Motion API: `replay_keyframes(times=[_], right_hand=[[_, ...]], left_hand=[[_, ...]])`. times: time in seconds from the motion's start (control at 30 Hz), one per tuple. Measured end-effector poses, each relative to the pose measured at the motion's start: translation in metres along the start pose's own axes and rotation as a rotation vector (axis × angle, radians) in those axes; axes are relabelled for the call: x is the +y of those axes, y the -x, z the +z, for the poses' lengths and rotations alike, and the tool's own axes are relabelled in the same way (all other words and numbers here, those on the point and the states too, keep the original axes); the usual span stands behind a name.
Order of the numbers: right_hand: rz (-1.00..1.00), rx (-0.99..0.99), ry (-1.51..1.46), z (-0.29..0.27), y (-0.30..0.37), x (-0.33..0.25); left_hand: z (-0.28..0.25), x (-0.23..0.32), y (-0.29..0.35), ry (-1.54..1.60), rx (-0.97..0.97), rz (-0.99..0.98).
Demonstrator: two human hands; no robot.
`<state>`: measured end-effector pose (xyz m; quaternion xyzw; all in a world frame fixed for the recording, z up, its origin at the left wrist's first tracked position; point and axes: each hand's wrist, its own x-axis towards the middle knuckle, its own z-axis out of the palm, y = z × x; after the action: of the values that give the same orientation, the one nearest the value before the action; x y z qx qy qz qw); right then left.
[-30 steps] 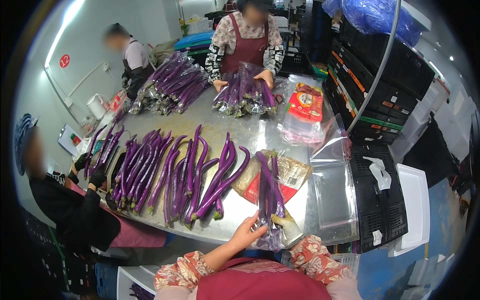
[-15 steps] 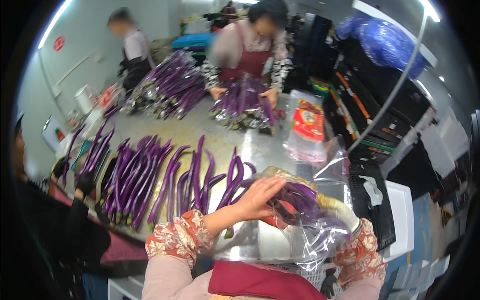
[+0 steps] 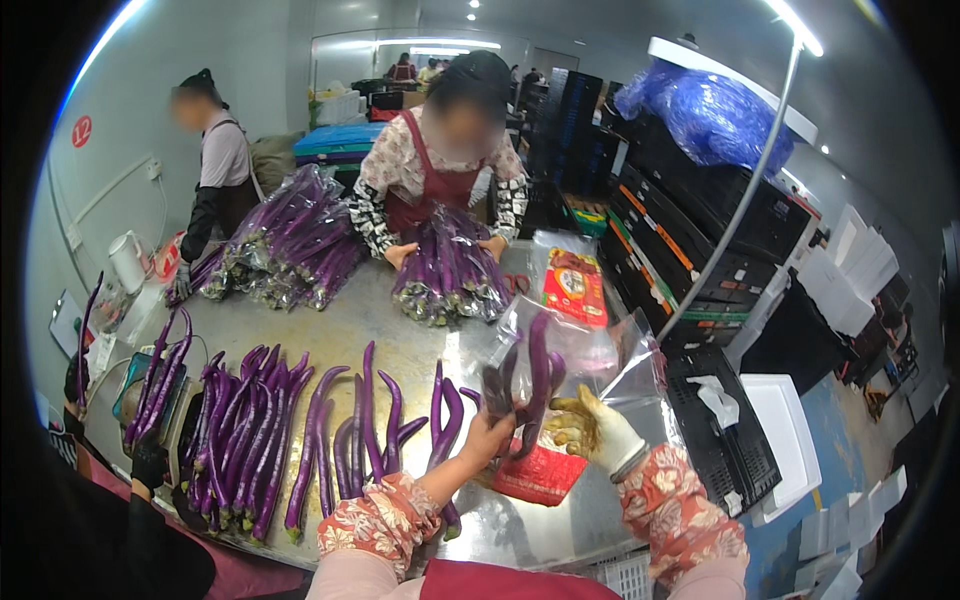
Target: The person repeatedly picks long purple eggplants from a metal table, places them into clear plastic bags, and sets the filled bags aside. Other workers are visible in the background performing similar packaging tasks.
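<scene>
My bare left hand [image 3: 487, 440] is closed around a few long purple eggplants [image 3: 540, 365], held nearly upright above the metal table. A red and clear plastic bag [image 3: 540, 475] hangs just below that hand; how far the eggplants sit inside it is hidden. To the right of them is my right hand [image 3: 600, 430] in a white glove with yellowish, stained fingers. Those fingers are apart and slightly bent, close to the bag's edge. Several loose eggplants [image 3: 375, 420] lie in a row left of my left hand, beside a bigger pile [image 3: 245, 435].
Opposite me, a person in a red apron holds bagged eggplants [image 3: 452, 265], next to a heap of them [image 3: 285, 240]. Flat printed bags [image 3: 574, 285] lie at the table's right. Black crates [image 3: 690, 240] and a metal pole [image 3: 745, 190] stand beyond. At left, gloved hands handle eggplants.
My left hand went from lying flat on the bagged eggplants to gripping them. The eggplants turned from lying to upright, and my right hand has come off them.
</scene>
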<state>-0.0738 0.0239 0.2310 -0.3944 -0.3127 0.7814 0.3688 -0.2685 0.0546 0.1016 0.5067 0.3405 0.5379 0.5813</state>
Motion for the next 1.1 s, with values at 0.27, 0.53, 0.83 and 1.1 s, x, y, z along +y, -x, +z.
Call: replay_keyframes(times=[0.27, 0.53, 0.83, 1.1], right_hand=[[-0.266, -0.065, 0.657, -0.001, -0.028, 0.077], [-0.113, -0.021, 0.174, 0.026, -0.052, 0.109], [-0.310, -0.140, 0.554, 0.093, -0.103, 0.116], [-0.155, 0.187, 0.459, 0.015, -0.081, 0.118]], left_hand=[[-0.025, 0.049, -0.022, 0.752, 0.063, -0.417], [-0.050, 0.015, 0.018, 0.659, 0.097, -0.338], [-0.095, 0.039, 0.049, 0.587, 0.329, -0.361], [-0.242, 0.051, -0.037, 0.143, 0.442, -0.453]])
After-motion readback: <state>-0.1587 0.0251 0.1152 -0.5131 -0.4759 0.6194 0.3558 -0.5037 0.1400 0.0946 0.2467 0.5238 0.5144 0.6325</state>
